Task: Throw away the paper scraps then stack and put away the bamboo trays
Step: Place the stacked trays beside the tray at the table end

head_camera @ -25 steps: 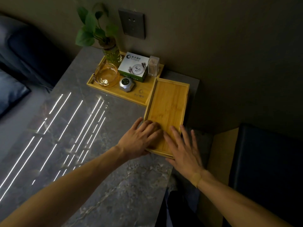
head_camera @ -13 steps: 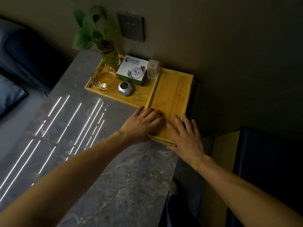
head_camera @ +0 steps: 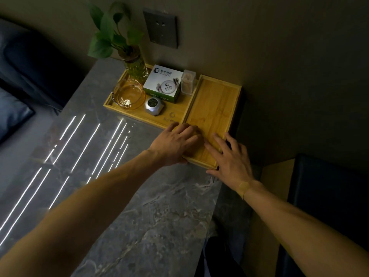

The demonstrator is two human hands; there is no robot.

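While your arms reached across the counter, this was the layout, left to right.

Counter: the grey marble tabletop (head_camera: pixel 139 206) carried thin bright streaks of light on its left half.
Plant: a leafy cutting stood in a glass vase (head_camera: pixel 136 65) at the far left corner of the accessory tray.
Accessory tray: a bamboo tray (head_camera: pixel 180 114) held a glass bowl (head_camera: pixel 128 94), a small silver device (head_camera: pixel 155 105), a white and green box (head_camera: pixel 162 82) and a clear toothpick holder (head_camera: pixel 188 81).
Wall plate: a dark switch panel (head_camera: pixel 162 30) sat on the wall above that tray.
Your left hand: your left hand (head_camera: pixel 173 144) lay palm down, fingers loosely curled and released, on the near left corner of the long tray, gripping nothing.
Long tray: the bamboo trays (head_camera: pixel 214 108) lay at the counter's far right corner, pushed against the wall and touching the accessory tray's right side; a second rim showed just under the near edge, so more than one seemed stacked. You could not tell how many.
Your right hand: your right hand (head_camera: pixel 231 158) lay flat with fingers spread and released, fingertips on the tray's near right corner, palm past its near edge.
Right side: a dark padded seat (head_camera: pixel 327 196) stood beyond the counter's edge.
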